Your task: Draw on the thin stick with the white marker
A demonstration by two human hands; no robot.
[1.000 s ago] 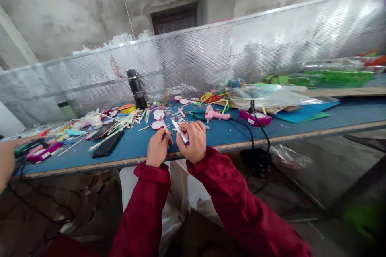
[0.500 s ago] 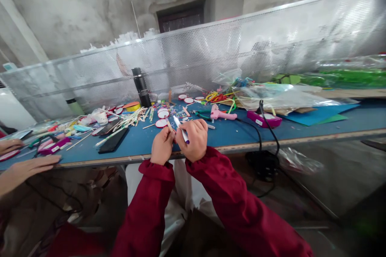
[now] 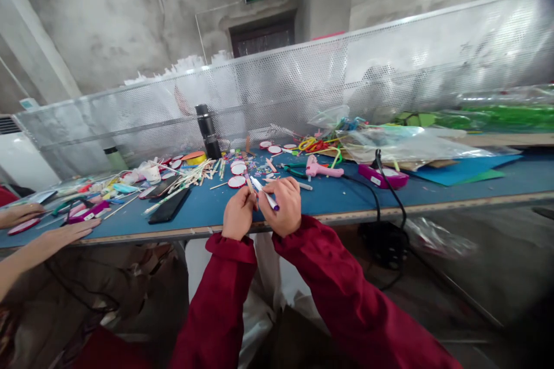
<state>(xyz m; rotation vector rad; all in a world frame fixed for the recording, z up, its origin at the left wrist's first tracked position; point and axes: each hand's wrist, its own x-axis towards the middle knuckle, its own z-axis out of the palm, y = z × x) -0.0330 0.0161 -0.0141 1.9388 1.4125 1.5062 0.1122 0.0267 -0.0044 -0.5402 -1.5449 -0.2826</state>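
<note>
My left hand (image 3: 239,213) is closed on a flat wooden craft stick (image 3: 249,181), which points up and away from me over the table's front edge. My right hand (image 3: 283,204) grips a white marker (image 3: 265,192) with a purple end. The two hands are close together, and the marker lies right beside the stick. Part of the stick near its upper end looks purplish. Just beyond the hands are round white discs with red rims (image 3: 236,182). A pink hot glue gun (image 3: 322,168) lies to the right of my right hand, near green-handled pliers (image 3: 294,170).
Left of my hands are a black phone (image 3: 169,206), a pile of thin sticks (image 3: 197,176) and a black bottle (image 3: 208,131). A purple box (image 3: 383,176) with a black cable sits at right. A co-worker's hands (image 3: 64,237) rest at far left. A perforated metal screen (image 3: 277,81) runs behind.
The view has tilted a little, so everything sits slightly lower and further right. The marker has shifted along the stick, and a purplish tint now shows on the stick's upper part.
</note>
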